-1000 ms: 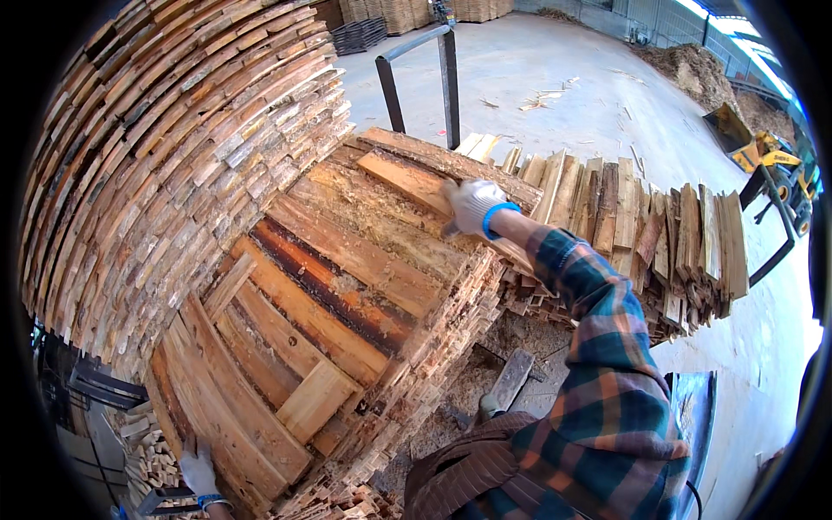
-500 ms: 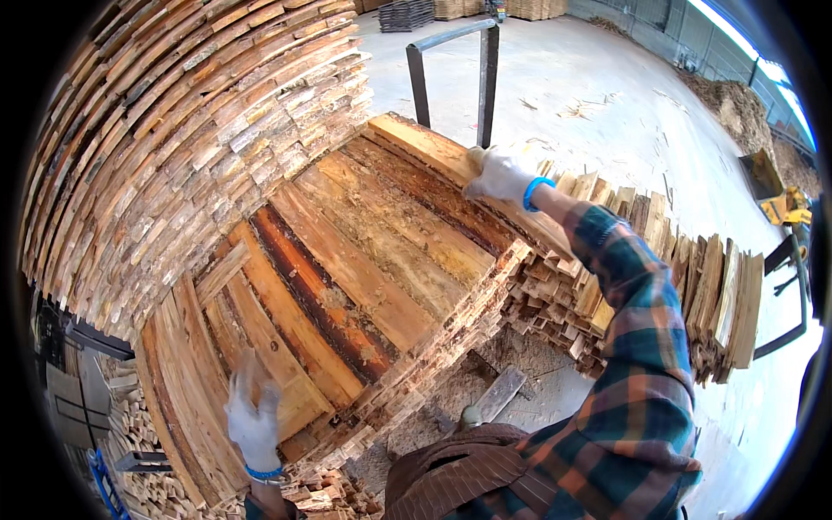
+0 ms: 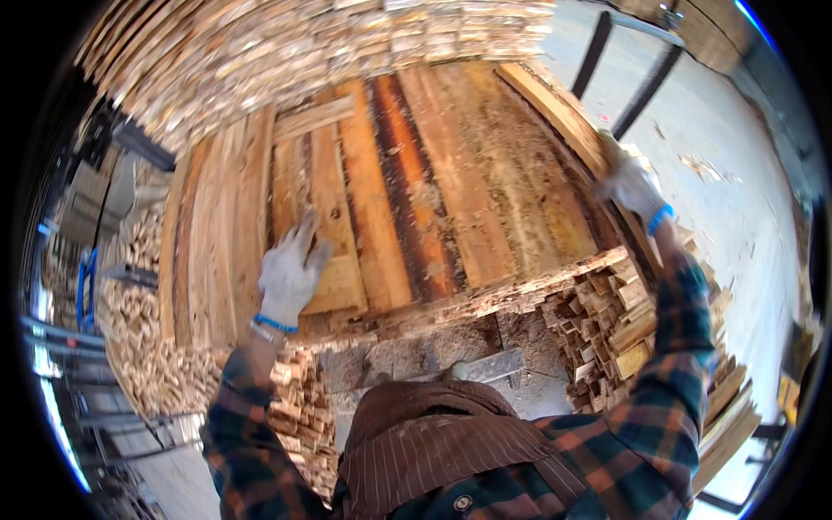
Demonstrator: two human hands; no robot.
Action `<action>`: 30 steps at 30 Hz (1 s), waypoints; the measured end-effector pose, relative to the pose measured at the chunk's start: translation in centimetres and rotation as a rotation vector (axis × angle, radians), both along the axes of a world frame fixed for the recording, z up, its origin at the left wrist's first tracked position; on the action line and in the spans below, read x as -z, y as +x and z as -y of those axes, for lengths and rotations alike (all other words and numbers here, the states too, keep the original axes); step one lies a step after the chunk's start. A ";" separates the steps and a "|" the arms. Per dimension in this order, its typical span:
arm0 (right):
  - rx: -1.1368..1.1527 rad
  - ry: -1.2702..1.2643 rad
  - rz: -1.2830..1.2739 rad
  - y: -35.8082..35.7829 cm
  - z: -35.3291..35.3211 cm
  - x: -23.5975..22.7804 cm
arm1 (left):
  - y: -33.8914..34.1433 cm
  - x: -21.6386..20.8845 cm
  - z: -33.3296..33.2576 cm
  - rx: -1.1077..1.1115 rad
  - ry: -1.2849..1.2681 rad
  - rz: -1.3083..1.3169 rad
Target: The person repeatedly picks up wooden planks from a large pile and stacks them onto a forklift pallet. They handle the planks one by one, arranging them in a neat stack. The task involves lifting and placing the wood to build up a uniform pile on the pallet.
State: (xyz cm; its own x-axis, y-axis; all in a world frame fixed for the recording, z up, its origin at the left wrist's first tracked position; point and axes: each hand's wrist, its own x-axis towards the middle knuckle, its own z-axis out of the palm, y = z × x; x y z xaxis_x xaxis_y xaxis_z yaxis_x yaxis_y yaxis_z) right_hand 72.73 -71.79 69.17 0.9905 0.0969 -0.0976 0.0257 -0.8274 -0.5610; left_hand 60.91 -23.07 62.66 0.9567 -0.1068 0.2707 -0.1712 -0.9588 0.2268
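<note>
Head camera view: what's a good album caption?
White-gloved left hand over flat brown wooden boards, white-gloved right hand at a long tan wooden plank, beside a tall pale timber stack.

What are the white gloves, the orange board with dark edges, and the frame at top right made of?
White gloves: probably knitted fabric, matte, hugging the fingers. Orange board: rough wood, apparently unpainted, with dark streaks running lengthwise. Frame: likely metal, perhaps painted, from its straight, slim, dark posts and grey top bar.
</note>
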 end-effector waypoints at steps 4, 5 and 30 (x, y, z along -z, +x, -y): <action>-0.563 -0.117 0.234 -4.1 -1.2 0.4 | -0.5 0.6 -0.2 -0.084 0.088 -0.006; -0.648 -0.290 0.199 -5.2 -3.4 -0.6 | -0.6 0.8 -0.2 -0.110 0.088 -0.036; -0.891 -0.484 0.064 1.4 -7.9 -2.5 | -0.8 0.9 0.1 -0.140 0.114 -0.009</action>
